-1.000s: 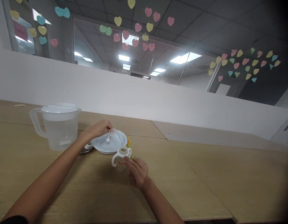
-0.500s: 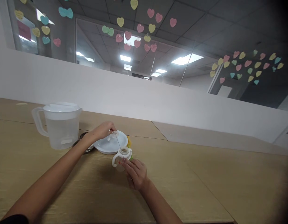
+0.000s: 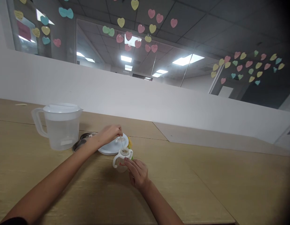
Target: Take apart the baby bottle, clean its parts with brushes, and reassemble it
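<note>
A thin straight rod, too fine to name for sure, runs between my two hands. My left hand pinches its upper end, beside a small clear piece, over a round white dish or lid. Its lower end is between the fingertips of my right hand, which is closed. Right behind those fingertips stands a small clear bottle with a white collar, two white handles, red print and an uncapped mouth. Whether my right fingers also touch the bottle I cannot tell.
A clear lidded pitcher stands at the left. Beside it lies a shiny metal dish, partly behind my left forearm. Something yellow and green shows behind the bottle. A white wall bounds the table's far side.
My left hand has moved to the right and slightly down, bringing the rod's upper end closer above the bottle's mouth. More of the metal dish shows. My right hand has stayed almost still.
</note>
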`<move>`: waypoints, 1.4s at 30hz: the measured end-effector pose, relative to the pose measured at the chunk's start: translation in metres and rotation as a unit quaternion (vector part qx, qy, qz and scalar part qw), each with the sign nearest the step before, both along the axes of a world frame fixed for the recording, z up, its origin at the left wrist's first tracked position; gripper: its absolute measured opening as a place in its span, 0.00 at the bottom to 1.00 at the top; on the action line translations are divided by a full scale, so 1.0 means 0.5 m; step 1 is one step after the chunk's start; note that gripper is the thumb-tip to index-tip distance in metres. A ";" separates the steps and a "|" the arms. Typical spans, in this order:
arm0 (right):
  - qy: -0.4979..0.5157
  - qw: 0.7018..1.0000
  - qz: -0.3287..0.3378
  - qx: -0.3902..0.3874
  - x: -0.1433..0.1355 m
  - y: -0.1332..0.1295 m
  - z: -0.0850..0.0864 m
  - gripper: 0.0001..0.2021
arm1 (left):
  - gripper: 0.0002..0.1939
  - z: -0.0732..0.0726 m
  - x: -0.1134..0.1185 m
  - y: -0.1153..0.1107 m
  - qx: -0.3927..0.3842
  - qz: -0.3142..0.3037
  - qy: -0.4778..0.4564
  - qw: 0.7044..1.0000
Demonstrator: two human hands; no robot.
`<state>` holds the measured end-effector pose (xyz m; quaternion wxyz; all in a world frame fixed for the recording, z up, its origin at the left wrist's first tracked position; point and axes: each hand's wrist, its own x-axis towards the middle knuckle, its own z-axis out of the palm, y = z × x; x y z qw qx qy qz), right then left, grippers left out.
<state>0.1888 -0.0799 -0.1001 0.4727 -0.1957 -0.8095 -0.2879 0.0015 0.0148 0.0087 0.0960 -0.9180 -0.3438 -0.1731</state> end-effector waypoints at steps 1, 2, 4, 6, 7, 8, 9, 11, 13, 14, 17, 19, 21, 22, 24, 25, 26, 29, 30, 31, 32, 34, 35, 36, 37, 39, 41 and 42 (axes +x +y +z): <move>0.003 1.000 0.001 0.003 0.000 0.000 -0.001 0.16 | 0.12 0.000 0.004 -0.004 0.014 0.002 0.006 1.000; 0.007 1.000 0.002 0.006 0.000 0.001 -0.002 0.16 | 0.12 -0.002 0.008 -0.007 0.029 0.004 0.011 1.000; 0.014 1.000 0.001 0.011 0.002 0.004 -0.005 0.16 | 0.10 -0.006 0.015 -0.009 0.051 0.008 0.015 0.999; 0.019 1.000 -0.002 0.012 0.006 0.007 -0.010 0.17 | 0.09 -0.011 0.021 -0.007 0.053 0.007 0.006 0.999; 0.022 1.000 -0.005 0.012 0.009 0.009 -0.012 0.17 | 0.08 -0.014 0.022 -0.005 0.049 0.007 -0.002 0.999; 0.029 0.999 -0.007 0.012 0.011 0.011 -0.014 0.18 | 0.08 -0.017 0.023 -0.002 0.044 0.007 -0.009 0.999; 0.037 0.999 -0.009 0.011 0.013 0.012 -0.016 0.18 | 0.07 -0.019 0.023 0.000 0.040 0.009 -0.015 0.999; 0.051 0.999 -0.014 0.006 0.016 0.015 -0.018 0.18 | 0.07 -0.022 0.022 0.004 0.039 0.014 -0.021 0.999; 0.057 0.998 -0.017 0.004 0.018 0.016 -0.019 0.18 | 0.08 -0.024 0.020 0.006 0.048 0.012 -0.014 0.999; 0.057 0.998 -0.017 0.005 0.018 0.017 -0.019 0.18 | 0.08 -0.024 0.020 0.006 0.054 0.010 -0.010 0.998; 0.052 0.999 -0.013 0.007 0.018 0.015 -0.018 0.18 | 0.08 -0.024 0.021 0.002 0.070 -0.001 0.012 0.997; 0.049 0.999 -0.007 0.008 0.018 0.013 -0.016 0.19 | 0.08 -0.021 0.024 -0.004 0.068 0.001 0.021 0.997; 0.047 0.999 -0.002 0.009 0.017 0.011 -0.014 0.19 | 0.07 -0.017 0.027 -0.011 0.060 0.004 0.022 0.998; 0.045 0.999 -0.001 0.008 0.017 0.011 -0.014 0.19 | 0.07 -0.015 0.028 -0.015 0.056 0.006 0.019 0.998; 0.041 0.999 -0.002 0.005 0.017 0.010 -0.015 0.19 | 0.06 -0.011 0.030 -0.021 0.050 0.003 0.018 0.999; 0.040 0.999 -0.003 0.006 0.017 0.010 -0.015 0.19 | 0.07 -0.009 0.030 -0.023 0.048 0.001 0.018 0.999; 0.039 0.999 -0.002 0.007 0.017 0.011 -0.016 0.19 | 0.07 -0.007 0.030 -0.025 0.045 -0.001 0.019 0.999; 0.041 0.999 -0.001 0.010 0.017 0.012 -0.019 0.19 | 0.07 -0.004 0.030 -0.028 0.041 -0.008 0.020 0.999; 0.040 0.999 -0.002 0.009 0.017 0.012 -0.019 0.19 | 0.07 -0.003 0.030 -0.029 0.041 -0.008 0.020 0.999; 0.041 0.999 -0.004 0.009 0.017 0.012 -0.019 0.19 | 0.06 -0.003 0.030 -0.030 0.040 -0.009 0.017 0.999; 0.041 0.999 -0.004 0.010 0.017 0.012 -0.019 0.19 | 0.07 -0.003 0.030 -0.031 0.039 -0.010 0.014 0.999; 0.039 0.999 -0.003 0.011 0.017 0.012 -0.018 0.19 | 0.07 -0.003 0.031 -0.033 0.038 -0.009 0.005 0.999; 0.040 0.999 -0.001 0.011 0.017 0.012 -0.018 0.19 | 0.07 -0.004 0.032 -0.034 0.038 -0.009 0.001 0.999; 0.041 0.999 0.003 0.012 0.016 0.012 -0.018 0.19 | 0.07 -0.005 0.033 -0.034 0.041 -0.010 0.000 0.999; 0.042 0.999 0.006 0.013 0.016 0.012 -0.017 0.19 | 0.07 -0.006 0.034 -0.035 0.047 -0.014 0.004 0.999; 0.045 0.999 0.010 0.017 0.016 0.012 -0.017 0.19 | 0.09 -0.007 0.036 -0.037 0.066 -0.026 0.017 0.997; 0.046 0.999 0.012 0.020 0.015 0.012 -0.016 0.19 | 0.09 -0.007 0.037 -0.039 0.079 -0.033 0.025 0.996; 0.045 0.999 0.011 0.021 0.015 0.012 -0.016 0.19 | 0.09 -0.007 0.038 -0.040 0.079 -0.031 0.026 0.996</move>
